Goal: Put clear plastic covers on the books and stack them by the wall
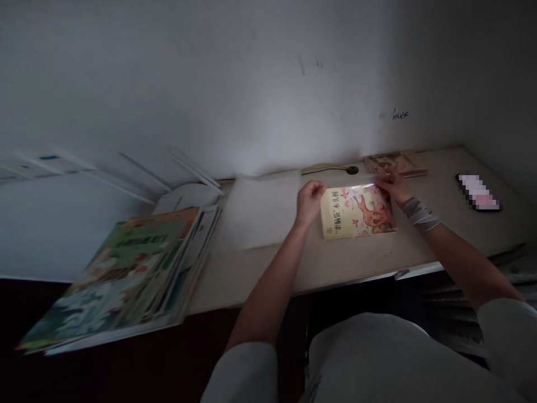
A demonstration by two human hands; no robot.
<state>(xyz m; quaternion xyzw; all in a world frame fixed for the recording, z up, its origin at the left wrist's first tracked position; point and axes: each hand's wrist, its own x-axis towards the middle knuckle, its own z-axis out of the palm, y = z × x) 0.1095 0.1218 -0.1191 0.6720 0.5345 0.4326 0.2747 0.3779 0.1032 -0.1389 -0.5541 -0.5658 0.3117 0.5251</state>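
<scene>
A picture book with a pale yellow cover and an orange animal drawn on it is held over the desk, turned sideways to me. My left hand is closed on its upper left corner, thumb and fingers pinched together. At the upper right corner, the fingers of my right hand close on the book's edge. Its cover looks glossy under the light. Grey bands wrap my right wrist. Left of the book lies a pale, thin sheet on the desk, its edges blurred.
A stack of books leans out over the desk's left end. Behind my right hand lies another book. A phone rests at the right. Near the wall, a yellow cord runs to a hole in the desk.
</scene>
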